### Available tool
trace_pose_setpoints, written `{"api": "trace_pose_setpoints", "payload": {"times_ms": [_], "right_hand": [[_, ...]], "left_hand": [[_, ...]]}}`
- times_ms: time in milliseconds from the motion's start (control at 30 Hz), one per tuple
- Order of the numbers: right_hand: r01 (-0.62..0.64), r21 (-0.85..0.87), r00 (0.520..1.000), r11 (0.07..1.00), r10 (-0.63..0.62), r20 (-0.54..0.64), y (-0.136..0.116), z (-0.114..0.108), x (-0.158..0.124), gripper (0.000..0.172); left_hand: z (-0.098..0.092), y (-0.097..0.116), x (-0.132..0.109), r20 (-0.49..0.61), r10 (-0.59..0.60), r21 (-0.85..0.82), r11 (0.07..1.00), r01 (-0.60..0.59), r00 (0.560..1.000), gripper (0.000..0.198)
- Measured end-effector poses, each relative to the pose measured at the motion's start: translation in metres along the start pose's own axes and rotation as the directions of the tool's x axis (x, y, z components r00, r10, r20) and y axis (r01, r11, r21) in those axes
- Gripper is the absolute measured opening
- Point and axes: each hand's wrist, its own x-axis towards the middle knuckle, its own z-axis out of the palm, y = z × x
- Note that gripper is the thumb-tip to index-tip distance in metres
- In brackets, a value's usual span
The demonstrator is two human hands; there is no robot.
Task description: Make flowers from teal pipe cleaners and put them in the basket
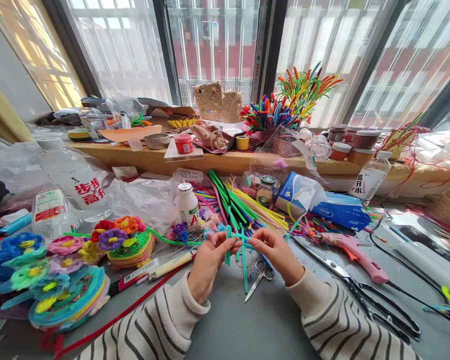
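head view shows both hands raised just above a grey table (228,325), near its front edge.

hand state:
- left hand (207,261): thumb and fingers closed in a pinch on the teal pipe cleaners (244,272), at their left part.
- right hand (278,254): fingertips closed on the same teal pipe cleaners from the right side.
- both forearms are covered by striped sleeves (161,325).

position of the teal pipe cleaners: held between the two hands, in front of the chest. one stem hangs straight down toward the table, a shorter stem stands beside the left thumb, and a cross stem runs from hand to hand. whether the lower tip touches the table cannot be told.

surrounding items:
- small scissors (260,276): flat on the table, just below the right hand, partly behind the hanging stem.
- loose pipe cleaner bundle (243,205): green, yellow and pink stems lying behind the hands.
- small white bottle (187,202): upright, behind the left hand.
- flower discs (69,300): stacked at the left of the table, well apart from the hands.
- pink glue gun (354,250): lying to the right of the right hand.
- large black scissors (337,272): lying just in front of the glue gun.
- blue tissue pack (337,210): behind the glue gun.
- wooden shelf (228,162): runs along the window, loaded with jars and upright pipe cleaners.
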Motion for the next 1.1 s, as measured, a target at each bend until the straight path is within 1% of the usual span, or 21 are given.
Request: {"api": "trace_pose_setpoints", "payload": {"times_ms": [200,367,500,633,700,800,1000,1100], "right_hand": [[-0.081,0.078,0.995,0.994,0.077,0.064,0.0017,-0.0028,0.0006,0.016],[-0.138,0.152,0.986,0.979,0.12,0.117,0.0019,-0.0021,0.0008,0.015],[-0.138,0.205,0.984,0.969,0.111,0.139,0.0015,-0.0016,0.0008,0.015],[-0.26,0.293,0.953,0.92,0.196,0.231,-0.0009,-0.0016,-0.0007,0.019],[-0.295,0.323,0.941,0.9,0.215,0.261,-0.0021,-0.0015,-0.0015,0.02],[-0.286,0.35,0.943,0.892,0.195,0.271,-0.0032,-0.0012,-0.0023,0.02],[-0.277,0.38,0.952,0.883,0.198,0.234,-0.006,-0.0017,-0.004,0.022],[-0.277,0.38,0.952,0.883,0.196,0.237,-0.0076,-0.0025,-0.0041,0.024]], "left_hand": [[-0.0019,-0.0015,0.0019,-0.003,0.005,0.017,1.0,-0.005,1.0,0.018],[-0.0046,-0.0037,0.0028,-0.068,0.002,0.078,0.997,0.003,0.998,0.019],[-0.0042,-0.0027,0.0028,-0.099,-0.003,0.089,0.996,0.012,0.995,0.021],[-0.0038,-0.0015,0.0025,-0.082,-0.006,0.11,0.994,0.015,0.997,0.02],[-0.0039,-0.0016,0.002,-0.058,0.001,0.133,0.991,0.007,0.998,0.019],[-0.0038,-0.0018,0.0012,-0.04,0.01,0.149,0.989,-0.004,0.999,0.018],[-0.0034,-0.0012,0.0017,-0.076,-0.009,0.115,0.993,0.018,0.997,0.022],[-0.0032,-0.0005,0.0013,-0.087,-0.009,0.133,0.991,0.021,0.996,0.025]]}}
